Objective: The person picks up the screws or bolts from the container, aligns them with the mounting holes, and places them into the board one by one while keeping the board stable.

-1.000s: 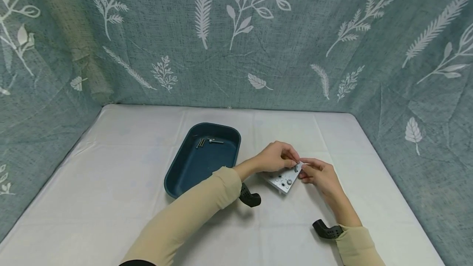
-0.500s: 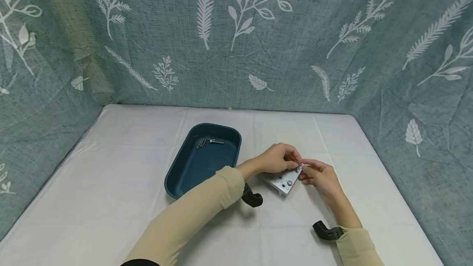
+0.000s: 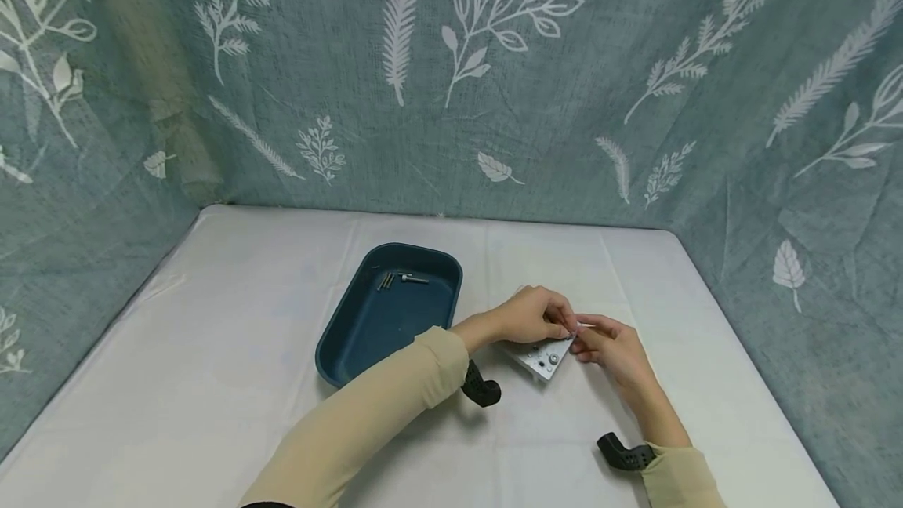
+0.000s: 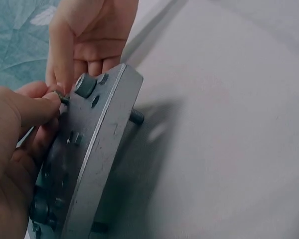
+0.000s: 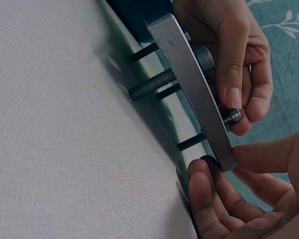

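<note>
So basically a small metal plate (image 3: pixel 543 357) is being held tilted up off the white table cover (image 3: pixel 212 382), just right of the dark blue tray (image 3: pixel 384 312), with several bolts already poking through its underside toward the cloth. One bolt (image 5: pixel 233 116) near the plate's far corner is pinched by its head between thumb and fingertips of the left hand (image 3: pixel 525 316), while the plate's edge is gripped and steadied by the curled fingers of the right hand (image 3: pixel 614 347). The risk, as it's judged from here: the bolt could get cross-threaded or dropped if the plate is let tip, since it's only propped on the bolt tips and the grip. A dropped bolt would probably be rolled away on the cloth. Room isn't an issue though: plenty of bare cloth is left right and near, the tray's rim is close on the left, and a few spare bolts (image 3: pixel 398 279) are kept in its far end.
</note>
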Action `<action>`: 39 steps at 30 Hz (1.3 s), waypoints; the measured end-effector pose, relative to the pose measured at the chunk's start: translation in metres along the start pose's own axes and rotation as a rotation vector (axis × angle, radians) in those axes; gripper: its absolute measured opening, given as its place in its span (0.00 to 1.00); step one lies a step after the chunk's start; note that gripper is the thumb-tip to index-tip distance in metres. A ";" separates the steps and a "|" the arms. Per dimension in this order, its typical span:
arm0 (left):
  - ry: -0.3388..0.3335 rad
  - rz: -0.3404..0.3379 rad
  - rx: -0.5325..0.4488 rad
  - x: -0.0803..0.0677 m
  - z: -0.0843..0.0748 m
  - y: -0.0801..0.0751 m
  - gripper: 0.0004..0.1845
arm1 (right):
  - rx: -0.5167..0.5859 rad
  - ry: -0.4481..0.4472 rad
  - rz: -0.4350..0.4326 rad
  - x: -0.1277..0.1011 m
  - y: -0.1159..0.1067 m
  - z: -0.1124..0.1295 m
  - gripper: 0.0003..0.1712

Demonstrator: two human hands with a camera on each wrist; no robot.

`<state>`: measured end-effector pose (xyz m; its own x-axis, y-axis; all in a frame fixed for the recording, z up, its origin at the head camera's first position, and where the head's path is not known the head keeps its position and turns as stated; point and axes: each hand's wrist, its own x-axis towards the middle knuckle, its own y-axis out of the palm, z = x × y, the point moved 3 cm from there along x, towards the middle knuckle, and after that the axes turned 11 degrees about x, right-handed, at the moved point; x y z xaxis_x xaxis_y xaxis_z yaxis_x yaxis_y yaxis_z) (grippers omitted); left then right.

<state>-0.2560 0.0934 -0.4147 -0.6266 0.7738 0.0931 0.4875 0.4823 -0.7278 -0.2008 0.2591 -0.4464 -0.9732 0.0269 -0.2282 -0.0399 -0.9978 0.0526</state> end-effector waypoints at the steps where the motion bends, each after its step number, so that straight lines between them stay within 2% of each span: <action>1: -0.001 -0.006 0.008 0.000 0.000 0.001 0.05 | -0.001 0.000 0.001 -0.001 0.000 0.000 0.21; 11: 0.028 -0.043 0.103 -0.003 -0.006 0.003 0.05 | -0.002 -0.004 0.006 -0.002 0.001 -0.001 0.21; 17: 0.040 -0.063 0.067 -0.009 -0.012 0.000 0.05 | 0.000 -0.004 -0.002 -0.002 0.000 -0.002 0.21; 21: 0.078 -0.122 -0.002 -0.021 -0.023 -0.017 0.07 | 0.001 -0.006 -0.007 -0.001 0.000 -0.003 0.21; 26: 0.115 -0.229 -0.065 -0.050 -0.025 -0.057 0.08 | -0.002 -0.009 -0.016 0.001 0.001 -0.002 0.20; 30: 0.082 -0.292 -0.098 -0.078 -0.007 -0.090 0.09 | 0.000 0.001 -0.024 0.001 0.002 -0.002 0.20; 35: -0.066 -0.317 -0.099 -0.111 0.030 -0.124 0.09 | -0.005 0.002 -0.012 0.001 0.003 -0.001 0.21; 39: -0.176 -0.304 -0.139 -0.127 0.060 -0.135 0.09 | -0.007 0.002 -0.016 0.000 0.003 -0.001 0.21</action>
<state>-0.2791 -0.0950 -0.3689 -0.8443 0.5102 0.1636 0.3334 0.7393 -0.5850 -0.2007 0.2565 -0.4471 -0.9720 0.0429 -0.2310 -0.0540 -0.9977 0.0418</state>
